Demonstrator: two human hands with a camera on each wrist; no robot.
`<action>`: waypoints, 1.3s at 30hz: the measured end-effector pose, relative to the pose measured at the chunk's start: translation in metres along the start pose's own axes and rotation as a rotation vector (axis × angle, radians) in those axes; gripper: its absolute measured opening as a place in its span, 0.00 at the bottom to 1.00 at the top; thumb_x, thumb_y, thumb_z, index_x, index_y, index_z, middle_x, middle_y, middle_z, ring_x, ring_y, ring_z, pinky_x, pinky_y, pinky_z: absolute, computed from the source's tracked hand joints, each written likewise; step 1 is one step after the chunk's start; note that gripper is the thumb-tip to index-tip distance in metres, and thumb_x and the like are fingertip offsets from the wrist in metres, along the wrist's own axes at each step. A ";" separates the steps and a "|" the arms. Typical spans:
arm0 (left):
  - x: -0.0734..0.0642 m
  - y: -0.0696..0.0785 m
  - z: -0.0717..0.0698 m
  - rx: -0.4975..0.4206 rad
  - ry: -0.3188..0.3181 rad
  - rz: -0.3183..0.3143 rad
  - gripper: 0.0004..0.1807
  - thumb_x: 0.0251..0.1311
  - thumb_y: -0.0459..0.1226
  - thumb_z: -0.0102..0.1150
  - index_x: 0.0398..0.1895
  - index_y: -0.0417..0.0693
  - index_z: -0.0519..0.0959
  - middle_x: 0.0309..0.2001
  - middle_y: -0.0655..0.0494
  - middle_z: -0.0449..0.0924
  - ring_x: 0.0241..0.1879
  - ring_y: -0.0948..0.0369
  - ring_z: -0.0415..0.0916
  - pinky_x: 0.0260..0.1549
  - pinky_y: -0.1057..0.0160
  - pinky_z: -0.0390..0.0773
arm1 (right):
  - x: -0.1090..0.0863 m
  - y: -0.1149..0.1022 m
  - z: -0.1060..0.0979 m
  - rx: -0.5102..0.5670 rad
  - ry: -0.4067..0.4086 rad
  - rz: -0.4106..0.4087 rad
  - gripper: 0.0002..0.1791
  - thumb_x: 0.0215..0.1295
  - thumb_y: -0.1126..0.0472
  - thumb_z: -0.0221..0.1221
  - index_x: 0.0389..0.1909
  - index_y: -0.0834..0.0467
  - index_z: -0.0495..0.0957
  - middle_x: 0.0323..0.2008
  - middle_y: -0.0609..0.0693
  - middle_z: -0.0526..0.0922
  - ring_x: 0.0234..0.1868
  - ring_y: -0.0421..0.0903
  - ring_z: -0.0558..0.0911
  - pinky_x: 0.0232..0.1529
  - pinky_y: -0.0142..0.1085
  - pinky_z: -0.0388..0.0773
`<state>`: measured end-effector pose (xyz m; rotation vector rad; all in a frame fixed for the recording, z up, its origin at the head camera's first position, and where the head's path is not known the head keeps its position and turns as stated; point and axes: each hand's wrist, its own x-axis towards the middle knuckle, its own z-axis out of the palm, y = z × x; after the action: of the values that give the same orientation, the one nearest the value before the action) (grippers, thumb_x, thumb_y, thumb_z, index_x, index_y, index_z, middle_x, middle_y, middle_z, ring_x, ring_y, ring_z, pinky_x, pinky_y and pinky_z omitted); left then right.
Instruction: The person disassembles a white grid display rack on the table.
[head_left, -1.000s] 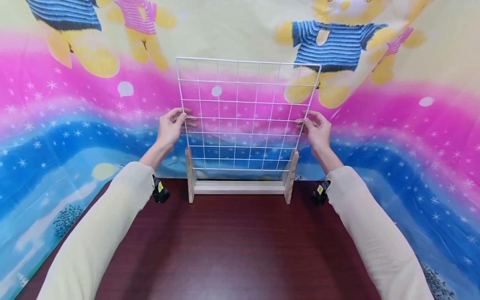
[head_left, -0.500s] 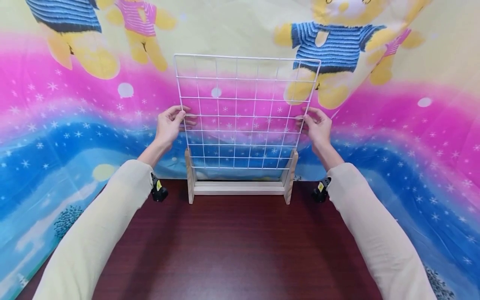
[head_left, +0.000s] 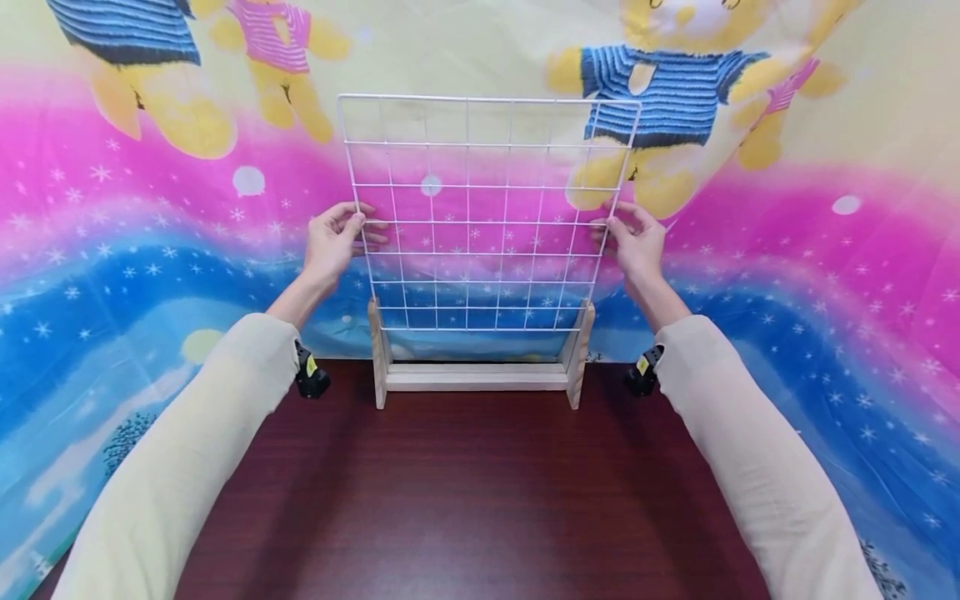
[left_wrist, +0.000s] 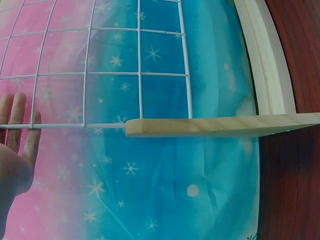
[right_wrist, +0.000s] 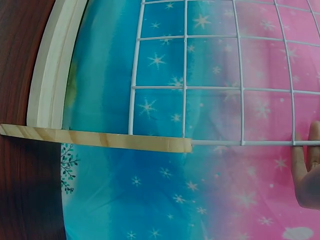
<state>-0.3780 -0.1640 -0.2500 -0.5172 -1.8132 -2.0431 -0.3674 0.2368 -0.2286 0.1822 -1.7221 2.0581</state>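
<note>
A white wire grid panel (head_left: pixel 468 222) stands upright between the side posts of a pale wooden stand (head_left: pixel 477 380). My left hand (head_left: pixel 332 242) pinches the panel's left edge wire, thumb in front and fingers behind. On the opposite edge, at about the same height, my right hand (head_left: pixel 637 246) grips it the same way. The panel's bottom wire is well above the crossbar, with its lower corners near the post tops. In the left wrist view, the fingers (left_wrist: pixel 31 142) pass behind the edge wire, beyond the wooden post (left_wrist: pixel 215 126). The right wrist view mirrors this, with the other post (right_wrist: pixel 100 139).
The stand rests at the back of a dark red-brown table (head_left: pixel 480 492). Close behind it hangs a printed cloth (head_left: pixel 750 292) with bears and snowflakes. Small black cameras (head_left: pixel 311 377) are strapped at both wrists.
Both hands have raised the wire grid panel a little, and its top leans slightly nearer to me. The gap between its bottom wire and the crossbar has grown; the stand stays put.
</note>
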 end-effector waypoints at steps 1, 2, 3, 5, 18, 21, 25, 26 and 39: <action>0.000 0.000 0.000 0.001 0.001 -0.003 0.13 0.71 0.31 0.46 0.50 0.30 0.75 0.48 0.29 0.77 0.37 0.47 0.84 0.47 0.46 0.76 | 0.000 0.000 0.000 0.001 0.000 0.003 0.13 0.68 0.69 0.54 0.52 0.63 0.79 0.33 0.56 0.86 0.36 0.53 0.86 0.54 0.52 0.72; 0.000 0.000 0.000 0.002 0.001 -0.003 0.13 0.71 0.31 0.46 0.50 0.30 0.75 0.48 0.29 0.77 0.38 0.46 0.84 0.47 0.46 0.76 | 0.001 -0.001 0.000 -0.004 -0.001 0.002 0.13 0.68 0.69 0.54 0.52 0.63 0.79 0.33 0.55 0.86 0.36 0.53 0.86 0.54 0.52 0.73; 0.000 0.001 0.000 0.006 0.001 -0.002 0.13 0.71 0.31 0.46 0.50 0.30 0.75 0.48 0.29 0.77 0.38 0.46 0.84 0.46 0.47 0.77 | 0.001 -0.001 0.000 -0.007 -0.001 0.002 0.13 0.68 0.69 0.54 0.52 0.63 0.79 0.33 0.55 0.86 0.36 0.53 0.86 0.54 0.52 0.73; 0.001 0.002 -0.001 0.014 0.003 -0.001 0.13 0.71 0.31 0.47 0.50 0.30 0.75 0.47 0.30 0.78 0.38 0.45 0.84 0.46 0.47 0.77 | 0.003 -0.001 0.000 -0.011 0.001 0.004 0.13 0.68 0.69 0.55 0.51 0.63 0.79 0.33 0.55 0.87 0.36 0.53 0.86 0.54 0.52 0.73; 0.004 0.014 0.001 0.078 -0.011 0.011 0.13 0.71 0.32 0.48 0.51 0.32 0.76 0.45 0.38 0.83 0.39 0.47 0.84 0.48 0.47 0.77 | 0.010 -0.002 -0.005 -0.035 0.005 0.011 0.14 0.68 0.66 0.56 0.53 0.60 0.79 0.37 0.53 0.86 0.39 0.50 0.86 0.54 0.50 0.73; 0.004 0.015 0.001 0.083 -0.013 0.013 0.13 0.71 0.32 0.48 0.51 0.32 0.76 0.45 0.37 0.82 0.40 0.46 0.83 0.48 0.45 0.75 | 0.009 -0.004 -0.005 -0.042 0.003 0.014 0.14 0.68 0.66 0.56 0.53 0.59 0.79 0.37 0.53 0.86 0.39 0.49 0.86 0.53 0.49 0.74; 0.005 0.017 0.002 0.064 -0.004 0.013 0.12 0.71 0.32 0.48 0.50 0.32 0.77 0.44 0.38 0.83 0.39 0.47 0.84 0.47 0.46 0.76 | 0.010 -0.007 -0.003 -0.027 -0.001 0.008 0.14 0.69 0.67 0.55 0.53 0.60 0.79 0.35 0.53 0.86 0.37 0.49 0.86 0.52 0.48 0.75; 0.006 0.018 0.002 0.057 -0.003 0.014 0.12 0.71 0.31 0.48 0.49 0.33 0.77 0.44 0.38 0.83 0.38 0.47 0.84 0.47 0.47 0.77 | 0.010 -0.008 -0.003 -0.018 -0.001 0.002 0.14 0.69 0.67 0.55 0.52 0.61 0.79 0.35 0.53 0.86 0.36 0.48 0.86 0.51 0.48 0.75; 0.015 0.028 0.004 -0.010 -0.003 0.023 0.11 0.70 0.30 0.48 0.47 0.33 0.78 0.41 0.40 0.84 0.35 0.50 0.85 0.43 0.51 0.80 | 0.017 -0.017 -0.002 0.042 0.001 -0.015 0.12 0.67 0.69 0.56 0.50 0.61 0.80 0.36 0.55 0.85 0.34 0.49 0.86 0.49 0.46 0.77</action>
<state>-0.3765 -0.1636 -0.2179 -0.5419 -1.7917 -2.0388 -0.3747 0.2453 -0.2072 0.2068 -1.6729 2.0838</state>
